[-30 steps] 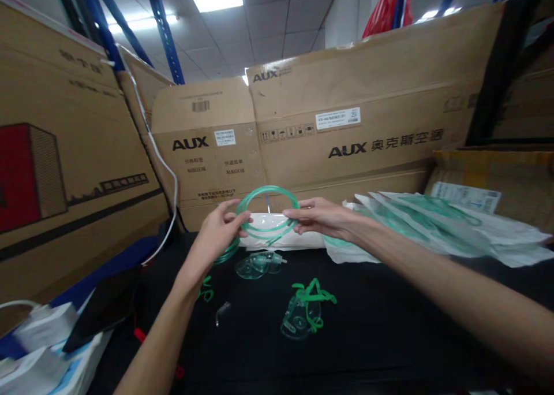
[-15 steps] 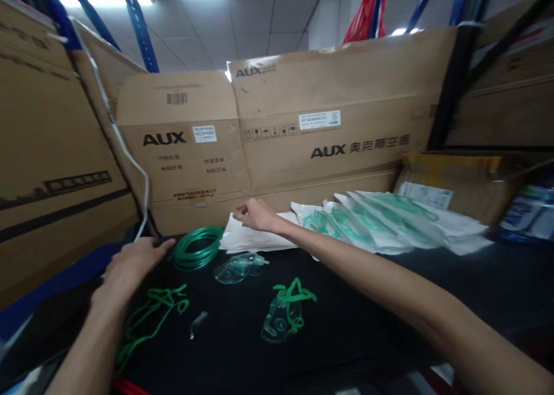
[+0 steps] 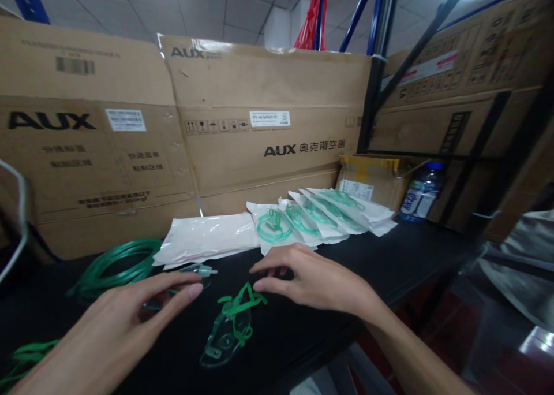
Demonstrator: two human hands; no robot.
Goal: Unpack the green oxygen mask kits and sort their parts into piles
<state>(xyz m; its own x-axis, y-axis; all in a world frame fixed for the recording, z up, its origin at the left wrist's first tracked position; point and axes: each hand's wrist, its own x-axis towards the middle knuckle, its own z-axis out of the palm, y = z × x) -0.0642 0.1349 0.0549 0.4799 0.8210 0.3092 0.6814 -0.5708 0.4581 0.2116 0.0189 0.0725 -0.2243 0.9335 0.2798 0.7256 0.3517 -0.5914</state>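
A clear plastic mask with a green elastic strap (image 3: 229, 325) lies on the black table (image 3: 389, 262) between my hands. My right hand (image 3: 311, 279) hovers just right of the strap, fingers spread and holding nothing. My left hand (image 3: 125, 320) reaches in from the lower left with fingers stretched out, partly covering a second clear mask (image 3: 197, 269). A coil of green tubing (image 3: 116, 265) rests on the table at the left, apart from both hands.
White empty pouches (image 3: 208, 239) and several sealed packs with green parts (image 3: 315, 216) lie along the back. Large AUX cardboard boxes (image 3: 259, 123) wall the rear. A water bottle (image 3: 419, 196) stands at the right beside a small carton. The table edge drops off at the right.
The tubing coil held in both hands was laid down at the left. The view swung right. Both hands came down near the mask with the green strap.
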